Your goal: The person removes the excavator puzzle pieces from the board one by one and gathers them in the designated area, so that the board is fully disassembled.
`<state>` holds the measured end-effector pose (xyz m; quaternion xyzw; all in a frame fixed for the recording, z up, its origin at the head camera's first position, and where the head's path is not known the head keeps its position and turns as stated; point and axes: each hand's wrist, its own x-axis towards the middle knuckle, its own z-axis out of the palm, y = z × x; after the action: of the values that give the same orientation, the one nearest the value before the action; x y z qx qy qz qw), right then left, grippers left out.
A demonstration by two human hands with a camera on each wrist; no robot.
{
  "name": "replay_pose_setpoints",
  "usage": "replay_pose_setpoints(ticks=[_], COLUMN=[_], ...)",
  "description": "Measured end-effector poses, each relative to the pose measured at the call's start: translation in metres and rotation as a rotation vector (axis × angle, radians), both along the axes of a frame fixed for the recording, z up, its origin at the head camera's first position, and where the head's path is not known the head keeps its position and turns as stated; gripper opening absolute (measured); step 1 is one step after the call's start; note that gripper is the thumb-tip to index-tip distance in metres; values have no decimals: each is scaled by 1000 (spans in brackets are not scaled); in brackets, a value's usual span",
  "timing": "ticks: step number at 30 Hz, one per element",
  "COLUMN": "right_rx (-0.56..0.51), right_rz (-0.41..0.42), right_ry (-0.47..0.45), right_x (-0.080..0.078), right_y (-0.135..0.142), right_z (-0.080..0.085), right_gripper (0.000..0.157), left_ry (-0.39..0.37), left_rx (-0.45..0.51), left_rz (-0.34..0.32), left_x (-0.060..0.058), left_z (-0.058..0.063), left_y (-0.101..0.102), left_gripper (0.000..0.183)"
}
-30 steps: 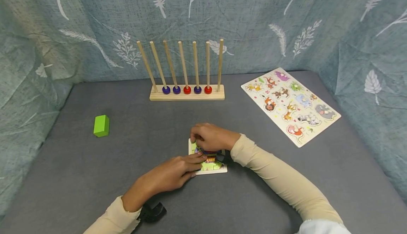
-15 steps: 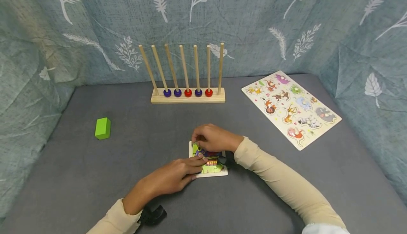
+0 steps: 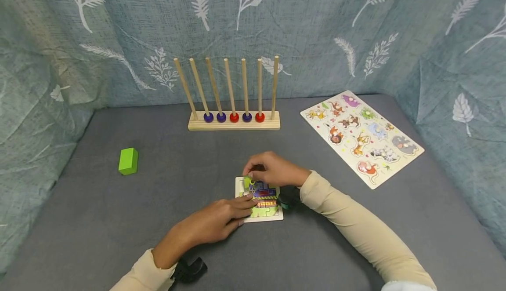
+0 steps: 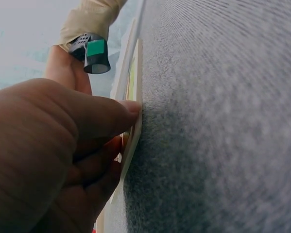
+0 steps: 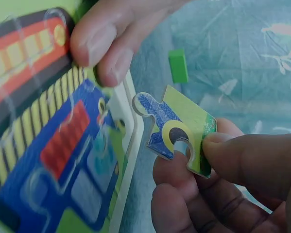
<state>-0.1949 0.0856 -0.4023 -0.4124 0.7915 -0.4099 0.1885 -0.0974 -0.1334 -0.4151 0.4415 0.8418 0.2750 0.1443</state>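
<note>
A small jigsaw puzzle [image 3: 265, 212] with a pale frame and a blue, red and yellow vehicle picture lies on the grey table. My right hand [image 3: 275, 169], over its far edge, pinches a green and blue jigsaw piece [image 5: 194, 116] between thumb and fingers. In the right wrist view the piece is lifted and tilted, apart from the board, and a pale bare patch shows at the puzzle's side. My left hand [image 3: 217, 220] rests on the puzzle's left side with extended fingers [image 5: 104, 41]; its thumb touches the frame's edge in the left wrist view.
A green block [image 3: 128, 161] stands at the left. Toward the back is a wooden peg rack [image 3: 233, 125] with upright rods and several blue and red beads. An animal knob puzzle [image 3: 348, 150] lies at the right. Patterned cloth [image 3: 308, 31] hangs behind the table.
My right hand has shifted slightly right and lifted the jigsaw piece from the puzzle's upper left, baring a pale patch. My left hand stays in place on the puzzle.
</note>
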Motion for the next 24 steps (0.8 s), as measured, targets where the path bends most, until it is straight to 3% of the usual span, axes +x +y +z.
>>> replay_pose_setpoints(ticks=[16, 24], right_rx=[-7, 26], right_rz=[-76, -113], right_ry=[-90, -106], right_x=[-8, -10], right_y=[32, 50], right_z=[4, 4], right_gripper=[17, 16], left_ry=[-43, -16], left_rx=[-31, -31], left_rz=[23, 21], left_x=[2, 2], left_z=[2, 2], left_y=[0, 1], left_gripper=[43, 43])
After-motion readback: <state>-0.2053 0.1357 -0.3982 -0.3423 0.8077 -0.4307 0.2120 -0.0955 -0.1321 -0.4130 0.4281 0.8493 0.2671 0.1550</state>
